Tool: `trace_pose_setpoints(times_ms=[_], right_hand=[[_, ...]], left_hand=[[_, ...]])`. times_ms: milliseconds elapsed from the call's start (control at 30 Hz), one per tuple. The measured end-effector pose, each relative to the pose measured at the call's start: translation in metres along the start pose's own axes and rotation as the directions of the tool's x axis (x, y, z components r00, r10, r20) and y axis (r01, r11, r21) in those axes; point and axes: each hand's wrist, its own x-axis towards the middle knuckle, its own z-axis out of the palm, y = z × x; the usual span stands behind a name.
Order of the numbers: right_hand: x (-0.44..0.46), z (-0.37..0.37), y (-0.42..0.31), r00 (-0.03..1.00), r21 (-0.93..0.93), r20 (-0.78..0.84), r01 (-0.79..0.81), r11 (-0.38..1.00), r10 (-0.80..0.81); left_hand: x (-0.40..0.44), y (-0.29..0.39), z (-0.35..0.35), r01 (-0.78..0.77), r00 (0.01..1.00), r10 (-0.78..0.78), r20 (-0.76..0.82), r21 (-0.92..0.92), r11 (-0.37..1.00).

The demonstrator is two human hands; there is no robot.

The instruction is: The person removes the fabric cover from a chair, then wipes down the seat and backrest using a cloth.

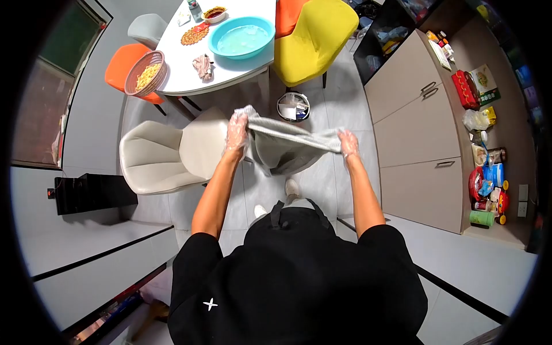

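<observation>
A grey cloth [282, 145] with a lighter ribbed edge is stretched between my two hands, in front of my body and above the floor. My left hand [236, 135], in a clear plastic glove, is closed on its left end, beside the cream chair [155, 152]. At the other end my right hand [348, 144], gloved the same way, grips the edge. The cloth sags in the middle. What kind of item it is, I cannot make out.
On the white table [190, 86] stand a turquoise basin [241, 38] with liquid, a basket [145, 73] of yellow strips and a crumpled rag [202, 67]. A yellow chair [307, 43], a bin [293, 107] and, at right, a cabinet [418, 132] surround me.
</observation>
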Motion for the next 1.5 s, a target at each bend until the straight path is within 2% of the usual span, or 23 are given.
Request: trace_pose_setpoints(times_ms=[33, 67, 133, 233, 333, 367, 433, 533, 600, 667, 767, 900, 933, 1000, 1067, 1133, 1200, 1233, 1333, 1367, 1400, 1467, 1500], right_hand=[[-0.002, 0.001, -0.016, 1.0, 0.059, -0.013, 0.028, 0.998, -0.027], [-0.003, -0.001, -0.034, 0.998, 0.118, -0.027, 0.057, 0.991, -0.055], [-0.007, -0.003, -0.067, 0.992, 0.186, -0.035, 0.124, 0.975, -0.119], [-0.032, -0.006, -0.118, 0.979, 0.268, -0.04, 0.203, 0.942, -0.2], [-0.011, 0.008, -0.12, 0.938, 0.561, 0.048, 0.26, 0.786, -0.344], [-0.047, 0.003, -0.157, 0.939, 0.7, 0.127, 0.143, 0.7, -0.319], [-0.057, 0.01, -0.17, 0.875, 0.721, 0.218, 0.155, 0.675, -0.433], [-0.067, 0.011, -0.185, 0.716, 0.641, 0.421, 0.199, 0.741, -0.557], [-0.072, 0.003, -0.204, 0.601, 0.662, 0.451, 0.271, 0.699, -0.66], [-0.061, -0.004, -0.206, 0.633, 0.646, 0.472, 0.225, 0.729, -0.614], [-0.03, -0.002, -0.2, 0.754, 0.632, 0.321, 0.28, 0.722, -0.573], [0.032, 0.007, -0.187, 0.832, 0.416, 0.175, 0.422, 0.806, -0.526], [0.036, 0.006, -0.199, 0.832, 0.339, 0.193, 0.441, 0.831, -0.52], [0.069, 0.023, -0.193, 0.771, 0.427, 0.288, 0.428, 0.797, -0.569], [0.106, 0.033, -0.193, 0.797, 0.348, 0.348, 0.378, 0.858, -0.493], [0.131, 0.043, -0.217, 0.82, 0.386, 0.217, 0.427, 0.818, -0.53], [0.157, 0.052, -0.233, 0.84, 0.459, 0.104, 0.434, 0.775, -0.532], [0.17, 0.054, -0.242, 0.865, 0.447, 0.039, 0.432, 0.783, -0.5], [0.189, 0.057, -0.287, 0.984, 0.741, -0.063, 0.159, 0.652, -0.168], [0.199, 0.061, -0.298, 0.981, 0.874, -0.077, 0.152, 0.461, -0.178], [0.212, 0.061, -0.305, 0.99, 0.904, -0.079, 0.122, 0.41, -0.12], [0.248, 0.061, -0.308, 0.995, 0.947, -0.027, 0.055, 0.315, -0.092], [0.261, 0.06, -0.315, 0.994, 0.951, -0.042, 0.071, 0.3, -0.103]], left_hand=[[0.0, 0.024, 0.009, -0.008, 0.999, 0.014, 0.044, -0.136, 0.991], [-0.008, 0.045, 0.016, -0.087, 0.996, 0.087, 0.008, -0.013, 0.996], [-0.007, 0.057, 0.03, -0.127, 0.992, 0.121, -0.045, -0.185, 0.974], [-0.018, 0.079, 0.049, -0.129, 0.982, 0.156, 0.11, -0.22, 0.967], [-0.026, 0.11, 0.077, -0.149, 0.942, 0.217, 0.255, -0.262, 0.954], [-0.035, 0.121, 0.091, -0.172, 0.918, 0.239, 0.316, -0.224, 0.959], [-0.048, 0.125, 0.118, -0.224, 0.868, 0.272, 0.415, -0.163, 0.961], [-0.053, 0.12, 0.148, -0.493, 0.843, 0.408, 0.35, 0.201, 0.846], [-0.034, 0.114, 0.156, -0.433, 0.884, 0.388, 0.26, 0.144, 0.89], [-0.021, 0.115, 0.156, -0.446, 0.883, 0.364, 0.296, 0.287, 0.848], [0.004, 0.113, 0.17, -0.426, 0.892, 0.358, 0.275, 0.254, 0.868], [0.068, 0.113, 0.185, -0.421, 0.877, 0.428, 0.219, -0.079, 0.904], [0.085, 0.117, 0.188, -0.373, 0.89, 0.388, 0.242, -0.107, 0.922], [0.115, 0.13, 0.195, -0.26, 0.907, 0.298, 0.297, -0.161, 0.952], [0.141, 0.138, 0.21, -0.222, 0.904, 0.314, 0.291, -0.309, 0.925], [0.172, 0.143, 0.22, -0.16, 0.896, 0.335, 0.29, -0.493, 0.855], [0.203, 0.149, 0.217, -0.054, 0.922, 0.242, 0.303, -0.519, 0.853], [0.219, 0.146, 0.218, -0.103, 0.887, 0.321, 0.331, -0.538, 0.837], [0.265, 0.128, 0.222, -0.473, 0.749, 0.439, 0.496, -0.064, 0.879], [0.273, 0.127, 0.225, -0.511, 0.75, 0.323, 0.577, 0.196, 0.837], [0.274, 0.139, 0.23, -0.49, 0.756, 0.188, 0.627, 0.353, 0.797], [0.302, 0.108, 0.25, -0.552, 0.726, 0.209, 0.655, 0.373, 0.746], [0.309, 0.109, 0.26, -0.496, 0.772, 0.151, 0.618, 0.436, 0.751]])
